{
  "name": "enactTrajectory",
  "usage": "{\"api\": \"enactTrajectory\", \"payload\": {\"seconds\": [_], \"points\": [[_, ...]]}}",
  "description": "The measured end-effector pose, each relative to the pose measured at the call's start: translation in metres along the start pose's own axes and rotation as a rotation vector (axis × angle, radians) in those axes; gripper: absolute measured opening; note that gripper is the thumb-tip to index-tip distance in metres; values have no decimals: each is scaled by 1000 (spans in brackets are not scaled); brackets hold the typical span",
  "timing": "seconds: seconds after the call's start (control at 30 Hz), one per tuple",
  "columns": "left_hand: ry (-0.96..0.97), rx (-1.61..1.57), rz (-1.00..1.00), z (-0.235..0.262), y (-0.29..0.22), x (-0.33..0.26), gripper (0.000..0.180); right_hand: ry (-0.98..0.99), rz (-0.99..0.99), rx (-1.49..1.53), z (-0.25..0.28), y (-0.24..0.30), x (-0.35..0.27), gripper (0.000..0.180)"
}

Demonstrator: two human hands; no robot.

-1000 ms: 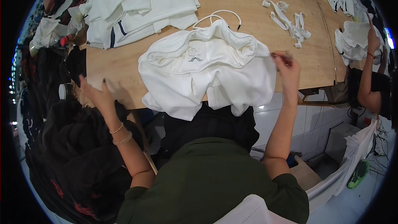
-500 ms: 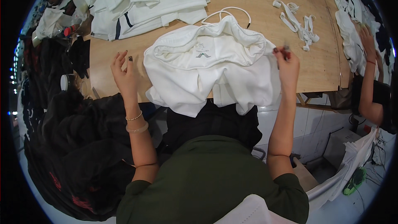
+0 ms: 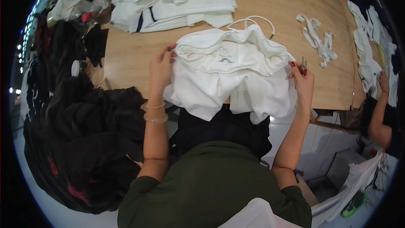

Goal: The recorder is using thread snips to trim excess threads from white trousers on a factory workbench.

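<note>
A worker in a dark green shirt (image 3: 215, 177) faces a wooden tabletop (image 3: 135, 55), where a pair of white drawstring shorts (image 3: 202, 90) lies spread, the waistband gaping upward and the lower parts of the legs draping over the near edge. The left hand (image 3: 160, 69), with two bracelets (image 3: 155, 120) at its wrist, is at the left end of the shorts' waistband, fingers curled; whether that grip pinches the fabric cannot be told from this angle. The right hand (image 3: 304, 86), just beside the right edge of the shorts, has its grip closed around a small pair of thread snips (image 3: 304, 62), the metal blades pointing away from the worker; whether its fingertips also touch the cloth is unclear. A white cord (image 3: 263, 18) loops out onto the wood at the far side of the shorts. Beyond the shorts and to their left is a stack of white garments (image 3: 194, 2) with dark stripes; beyond them to the right, narrow white strips (image 3: 327, 50) lie in a loose tangle. A heap of black clothing (image 3: 84, 143) bearing red marks rises to the left of the shorts. Well to their right, a co-worker's hand (image 3: 383, 82) is near more white garments (image 3: 363, 50).
</note>
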State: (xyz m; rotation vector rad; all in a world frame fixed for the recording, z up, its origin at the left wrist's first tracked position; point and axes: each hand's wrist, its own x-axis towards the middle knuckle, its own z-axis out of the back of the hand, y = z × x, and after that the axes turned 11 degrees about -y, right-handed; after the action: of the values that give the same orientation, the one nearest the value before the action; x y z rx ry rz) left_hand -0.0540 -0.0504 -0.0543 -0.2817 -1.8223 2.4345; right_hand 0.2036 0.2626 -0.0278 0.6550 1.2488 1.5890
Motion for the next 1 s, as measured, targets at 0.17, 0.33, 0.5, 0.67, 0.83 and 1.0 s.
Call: {"api": "enactTrajectory", "payload": {"seconds": [0.17,0.33,0.5,0.67,0.83,1.0], "points": [[214,-278,41,-17,-16,-2,31,56,-86,5,-23,-5,5,21],[416,-329,233,-19,-33,-6,31,65,-281,264,-28,-2,12,26],[390,-465,243,-35,-27,-2,29,189,-496,499,-22,-10,32,26],[453,-1145,584,-43,-12,-3,38,177,-360,229,-55,4,23,28],[387,-1223,658,-55,-17,-13,43,29,-185,46,-63,10,23,29],[357,-1161,662,-51,-17,-15,44,323,-446,438,-58,16,24,25]]}}
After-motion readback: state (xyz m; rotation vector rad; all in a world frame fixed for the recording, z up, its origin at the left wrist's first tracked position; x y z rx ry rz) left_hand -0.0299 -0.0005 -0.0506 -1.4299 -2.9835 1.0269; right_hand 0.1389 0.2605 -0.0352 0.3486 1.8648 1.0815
